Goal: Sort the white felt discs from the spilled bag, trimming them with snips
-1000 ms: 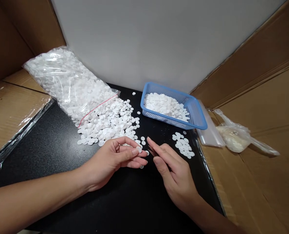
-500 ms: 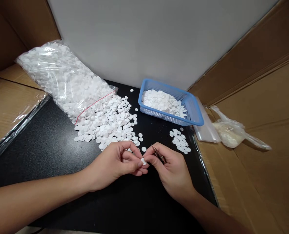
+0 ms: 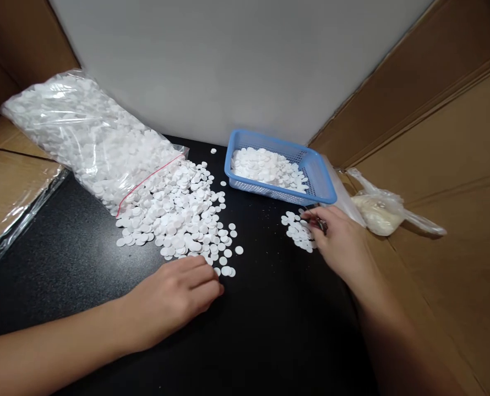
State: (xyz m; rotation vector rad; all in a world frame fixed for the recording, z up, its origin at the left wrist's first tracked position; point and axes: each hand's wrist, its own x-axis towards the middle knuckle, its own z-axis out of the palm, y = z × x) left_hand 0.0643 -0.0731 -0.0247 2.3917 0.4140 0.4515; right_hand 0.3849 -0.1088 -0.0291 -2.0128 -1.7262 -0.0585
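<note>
My left hand [image 3: 181,297] rests knuckles up on the black table at the near edge of a large heap of white paper-thin discs [image 3: 183,220]. Its fingers are curled closed, and their tips are hidden beneath the hand. My right hand [image 3: 338,236] is over a smaller group of white discs [image 3: 298,234] on the right. Gripped in it is a thin, dark, pointed metal tool [image 3: 321,224], mostly covered by the fingers. Whether a disc is also between the right fingertips cannot be made out.
A clear zip bag [image 3: 92,137] full of discs spills onto the black table [image 3: 261,330]. Behind my right hand stands a blue basket [image 3: 280,192] holding discs. A knotted plastic bag [image 3: 379,212] lies on the cardboard at right. A grey wall [image 3: 212,66] closes the back.
My hands have parted from around one white disc. The right has moved right and forward to the small group with its tool; the left has drawn back left to the large heap.
</note>
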